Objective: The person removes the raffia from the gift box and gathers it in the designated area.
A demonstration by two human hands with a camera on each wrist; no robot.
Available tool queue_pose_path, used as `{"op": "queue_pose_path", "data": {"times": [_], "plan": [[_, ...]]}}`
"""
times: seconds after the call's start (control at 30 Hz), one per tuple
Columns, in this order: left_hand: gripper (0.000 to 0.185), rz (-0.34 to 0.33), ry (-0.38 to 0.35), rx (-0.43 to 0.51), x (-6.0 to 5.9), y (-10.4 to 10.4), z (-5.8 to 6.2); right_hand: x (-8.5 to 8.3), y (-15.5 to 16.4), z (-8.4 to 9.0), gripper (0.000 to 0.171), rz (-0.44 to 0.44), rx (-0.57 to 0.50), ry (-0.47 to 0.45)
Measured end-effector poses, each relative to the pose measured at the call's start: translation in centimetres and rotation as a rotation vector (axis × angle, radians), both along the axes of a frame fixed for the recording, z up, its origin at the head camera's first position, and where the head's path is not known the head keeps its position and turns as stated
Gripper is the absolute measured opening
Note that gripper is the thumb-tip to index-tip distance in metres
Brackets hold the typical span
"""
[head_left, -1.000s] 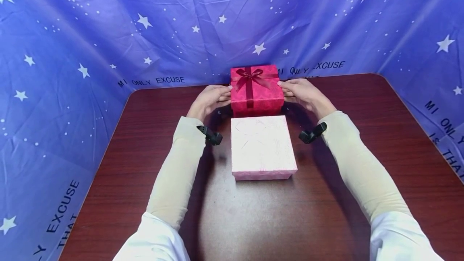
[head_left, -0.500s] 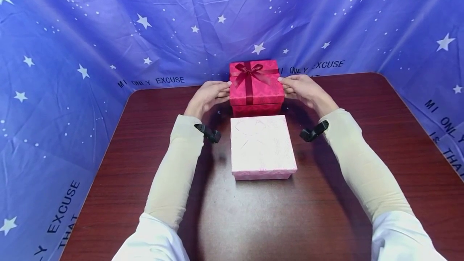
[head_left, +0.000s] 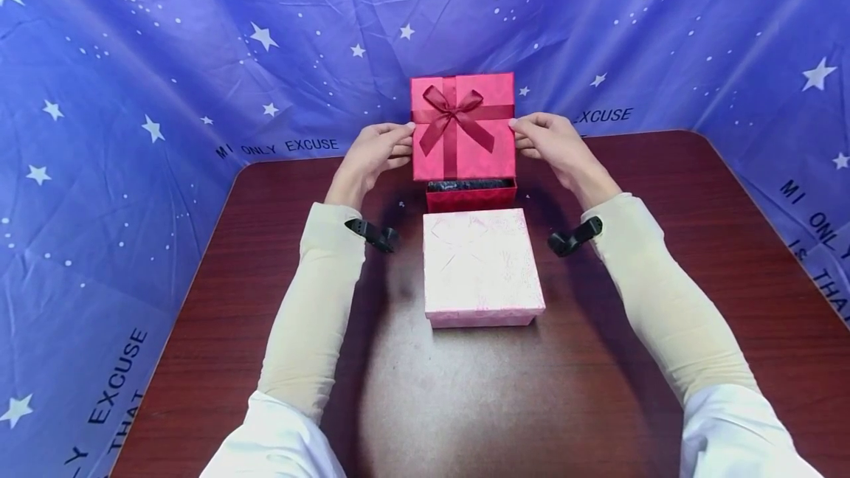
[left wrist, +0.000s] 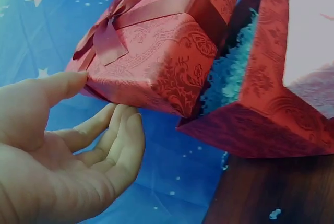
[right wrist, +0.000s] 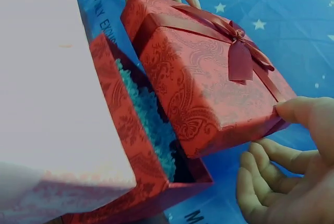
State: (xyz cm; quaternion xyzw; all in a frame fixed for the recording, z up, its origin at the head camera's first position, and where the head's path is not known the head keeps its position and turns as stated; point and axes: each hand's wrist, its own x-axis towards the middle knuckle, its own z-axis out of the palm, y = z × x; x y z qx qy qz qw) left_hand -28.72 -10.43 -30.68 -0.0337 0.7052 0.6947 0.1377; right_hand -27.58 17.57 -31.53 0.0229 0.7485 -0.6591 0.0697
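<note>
A red gift box lid (head_left: 465, 146) with a dark red ribbon bow is tilted up over its red box (head_left: 471, 200) at the back of the table. My left hand (head_left: 373, 156) pinches the lid's left edge, thumb on top and fingers beneath, as the left wrist view also shows. At the opposite edge my right hand (head_left: 554, 144) pinches the lid the same way. Crinkled shredded filler (left wrist: 235, 72) shows inside the box through the gap below the lid. Directly in front stands a pale pink box (head_left: 481, 264) with its lid on.
The reddish-brown wooden table (head_left: 465, 397) reaches back to a blue curtain (head_left: 299, 43) with white stars, close behind the red box. Small white bits of filler (left wrist: 275, 213) lie on the table beside the box.
Both hands have raised the red lid off its box and tipped it back toward the curtain, exposing the filler. The pink box has stayed in place.
</note>
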Motion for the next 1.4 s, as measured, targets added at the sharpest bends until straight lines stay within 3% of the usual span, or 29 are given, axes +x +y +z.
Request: {"op": "queue_pose_path", "data": {"times": [0.1,0.2,0.43,0.67,0.87,1.17,1.4], "plan": [[0.042,0.0,0.035,0.007,0.0,-0.3,0.3,0.2,-0.2,0.5,0.021,-0.027,0.003,0.024],[0.042,-0.003,0.071,-0.006,0.2,-0.6,0.6,0.4,-0.3,0.8,0.023,-0.042,-0.061,0.049],[0.045,-0.018,0.088,-0.032,0.4,-1.1,0.6,0.6,-0.4,1.1,0.047,0.001,-0.179,0.071],[0.052,-0.04,0.075,0.108,0.7,-1.4,0.5,1.1,-0.4,1.1,0.044,0.05,-0.251,0.029],[0.039,-0.041,0.079,0.174,0.8,-1.5,0.1,1.3,-0.2,1.0,0.034,0.06,-0.27,-0.017],[0.039,-0.012,0.066,0.083,0.9,-1.4,-0.4,1.2,-0.6,0.2,0.05,0.102,-0.279,-0.032],[0.043,-0.021,0.053,0.076,1.0,-1.4,-0.5,1.4,-0.7,0.0,0.051,0.158,-0.303,-0.053]]}}
